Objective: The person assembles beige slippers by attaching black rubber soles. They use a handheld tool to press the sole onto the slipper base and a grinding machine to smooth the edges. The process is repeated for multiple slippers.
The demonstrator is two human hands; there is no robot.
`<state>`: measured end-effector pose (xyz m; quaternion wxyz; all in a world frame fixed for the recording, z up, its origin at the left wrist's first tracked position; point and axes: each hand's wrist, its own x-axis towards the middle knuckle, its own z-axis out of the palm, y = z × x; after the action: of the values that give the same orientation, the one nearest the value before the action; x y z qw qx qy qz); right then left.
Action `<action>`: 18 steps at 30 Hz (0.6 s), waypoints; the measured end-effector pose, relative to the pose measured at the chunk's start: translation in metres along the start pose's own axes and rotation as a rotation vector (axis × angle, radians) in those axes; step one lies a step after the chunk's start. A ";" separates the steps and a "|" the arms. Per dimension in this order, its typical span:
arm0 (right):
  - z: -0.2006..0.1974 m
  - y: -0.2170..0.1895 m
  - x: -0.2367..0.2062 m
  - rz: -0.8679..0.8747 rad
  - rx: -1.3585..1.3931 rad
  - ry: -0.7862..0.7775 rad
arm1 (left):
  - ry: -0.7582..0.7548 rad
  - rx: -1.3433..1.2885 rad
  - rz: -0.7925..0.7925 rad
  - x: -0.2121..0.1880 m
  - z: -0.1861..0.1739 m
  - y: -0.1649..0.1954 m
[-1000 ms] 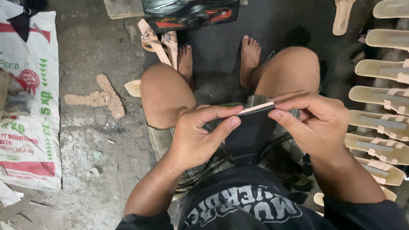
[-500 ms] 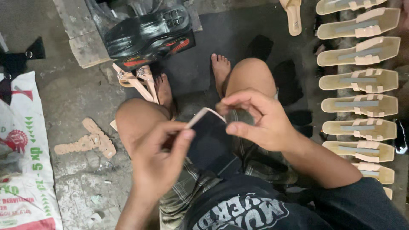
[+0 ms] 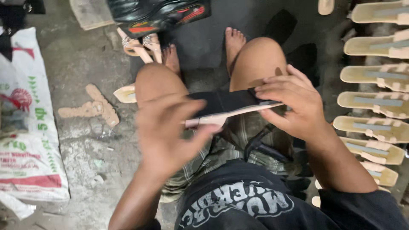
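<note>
The person sits low with bare knees up, holding a thin black sandal sole with a pale edge (image 3: 238,111) across the lap, just above the knees. The right hand (image 3: 294,104) is clamped on its far end, fingers over the top and thumb beneath, while the blurred left hand (image 3: 168,132) pinches the near end. A row of tan sandals (image 3: 375,102) lies on the floor to the right, and a printed white sack (image 3: 25,140) lies to the left.
</note>
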<state>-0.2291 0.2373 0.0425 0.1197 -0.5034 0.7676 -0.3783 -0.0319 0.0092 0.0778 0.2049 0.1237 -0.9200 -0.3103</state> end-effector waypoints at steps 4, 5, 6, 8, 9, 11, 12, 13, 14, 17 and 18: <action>0.006 -0.007 0.006 -0.081 -0.072 0.054 | -0.172 0.041 0.209 0.023 0.017 0.018; 0.008 -0.007 0.008 -0.108 -0.033 0.059 | -0.163 0.055 0.219 0.026 0.020 0.019; 0.011 -0.007 0.011 -0.130 0.005 0.069 | -0.158 0.066 0.233 0.028 0.024 0.019; 0.015 -0.005 0.011 -0.138 0.048 0.073 | -0.164 0.074 0.243 0.027 0.028 0.018; 0.017 -0.004 0.010 -0.131 0.050 0.072 | -0.168 0.075 0.242 0.026 0.030 0.017; 0.021 -0.001 0.006 -0.130 0.046 0.075 | -0.173 0.072 0.230 0.025 0.034 0.017; 0.022 0.000 0.005 -0.134 0.042 0.079 | -0.175 0.068 0.218 0.025 0.035 0.017; 0.023 0.003 0.004 -0.139 0.037 0.084 | -0.177 0.065 0.207 0.025 0.035 0.017; 0.024 0.004 0.003 -0.161 0.029 0.092 | -0.182 0.069 0.199 0.026 0.036 0.018; 0.022 0.012 0.005 -0.211 0.047 0.095 | -0.198 0.070 0.183 0.028 0.035 0.020; 0.021 0.013 0.005 -0.216 0.086 0.080 | -0.208 0.066 0.178 0.028 0.035 0.021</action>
<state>-0.2289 0.2257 0.0198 0.0690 -0.5621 0.6960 -0.4413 -0.0743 0.0337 0.0741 0.1310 0.0156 -0.9534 -0.2715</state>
